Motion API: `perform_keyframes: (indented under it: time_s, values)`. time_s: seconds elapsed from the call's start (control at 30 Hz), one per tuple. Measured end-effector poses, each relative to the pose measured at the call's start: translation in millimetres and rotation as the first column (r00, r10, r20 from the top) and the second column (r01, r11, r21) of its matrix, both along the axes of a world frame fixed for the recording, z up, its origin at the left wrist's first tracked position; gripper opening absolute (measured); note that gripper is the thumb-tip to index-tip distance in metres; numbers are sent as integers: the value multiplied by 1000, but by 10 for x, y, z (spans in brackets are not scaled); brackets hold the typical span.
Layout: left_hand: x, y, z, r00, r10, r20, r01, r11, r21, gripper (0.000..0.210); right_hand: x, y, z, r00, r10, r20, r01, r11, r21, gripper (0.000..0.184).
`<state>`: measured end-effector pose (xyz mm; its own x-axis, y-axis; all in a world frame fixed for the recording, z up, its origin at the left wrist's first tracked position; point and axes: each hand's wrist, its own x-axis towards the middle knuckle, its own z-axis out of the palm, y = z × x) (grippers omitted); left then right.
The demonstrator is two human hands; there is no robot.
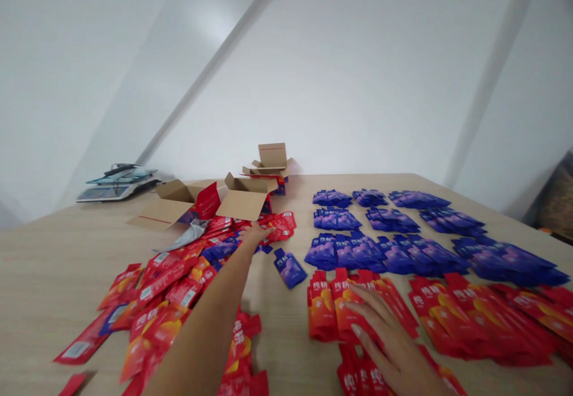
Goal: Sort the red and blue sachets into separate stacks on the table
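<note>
My left hand (254, 233) reaches far across the table into a loose pile of red pouches (179, 274). Its fingers look spread and touch the pouches near some blue ones (222, 248); the fingertips are small and partly hidden. My right hand (389, 339) lies with outstretched fingers over a fanned row of red pouches (321, 306) at the front right, gripping none of them. A single blue pouch (290, 269) lies apart between the pile and the rows. More red pouches (244, 348) are beside my left forearm.
Overlapping groups of blue pouches (360, 253) fill the right side in rows, with red groups (474, 318) before them. Open cardboard boxes (244, 202) stand behind the pile. A scale (119, 188) with flat items on it sits at the back left, near the white wall.
</note>
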<state>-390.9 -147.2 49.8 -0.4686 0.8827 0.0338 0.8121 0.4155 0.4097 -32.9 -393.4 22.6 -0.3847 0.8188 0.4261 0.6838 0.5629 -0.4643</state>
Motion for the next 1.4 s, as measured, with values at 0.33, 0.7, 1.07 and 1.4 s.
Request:
perform_keyframes:
  time_s: [0.33, 0.7, 1.07, 1.4]
  values:
    - [403, 298, -211, 993, -91, 73, 94, 995, -43, 95, -22, 63, -81, 1000, -2, 11, 2, 997, -82, 39]
    - [20, -335, 43, 956, -201, 215, 132, 945, 298, 66, 17, -74, 310, 999, 6, -51, -9, 998, -56, 37]
    - [839, -1479, 756, 30, -411, 911, 371, 851, 372, 56, -300, 259, 764, 978, 161, -132, -122, 956, 265, 60]
    - [1608, -1822, 645, -38, -124, 992, 514, 849, 126, 44, 41, 331, 747, 986, 51, 161, -89, 968, 235, 30]
